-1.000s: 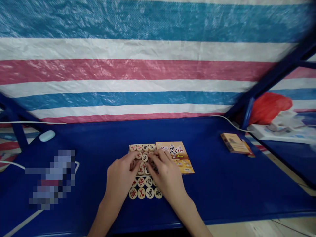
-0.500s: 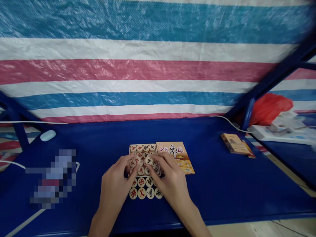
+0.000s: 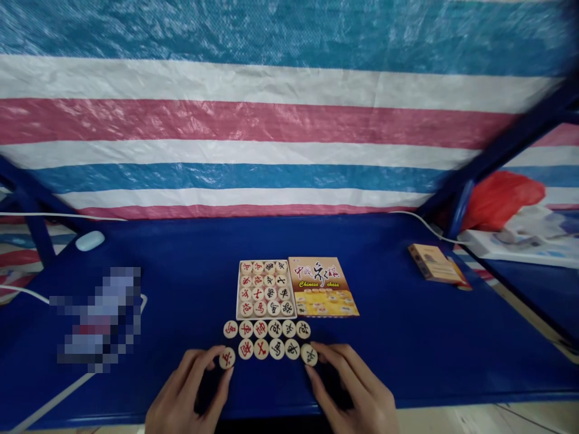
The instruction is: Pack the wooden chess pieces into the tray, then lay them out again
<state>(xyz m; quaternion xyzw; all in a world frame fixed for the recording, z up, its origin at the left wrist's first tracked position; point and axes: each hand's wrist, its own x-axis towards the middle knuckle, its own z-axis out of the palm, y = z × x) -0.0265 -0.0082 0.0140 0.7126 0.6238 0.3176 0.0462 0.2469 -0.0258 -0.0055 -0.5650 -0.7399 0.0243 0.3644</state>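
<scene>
Your left hand point(image 3: 187, 386) pinches a red-marked piece point(image 3: 227, 358) between thumb and forefinger, at the left end of the near row point(image 3: 261, 349). Your right hand point(image 3: 359, 386) grips a black-marked piece point(image 3: 309, 354) the same way, at that row's right end. Whether either piece rests on the blue table point(image 3: 181, 289) you cannot tell. The bottom edge cuts off both your wrists, and your curled lower fingers are partly hidden. Just beyond lies the far row point(image 3: 275, 328), then the white box point(image 3: 266, 317) full of pieces, with the printed lid point(image 3: 324, 286) at its right. Farther left, a pixelated object point(image 3: 102, 319) can't be made out; at far right, the red bag point(image 3: 504, 199) looks blurry.
</scene>
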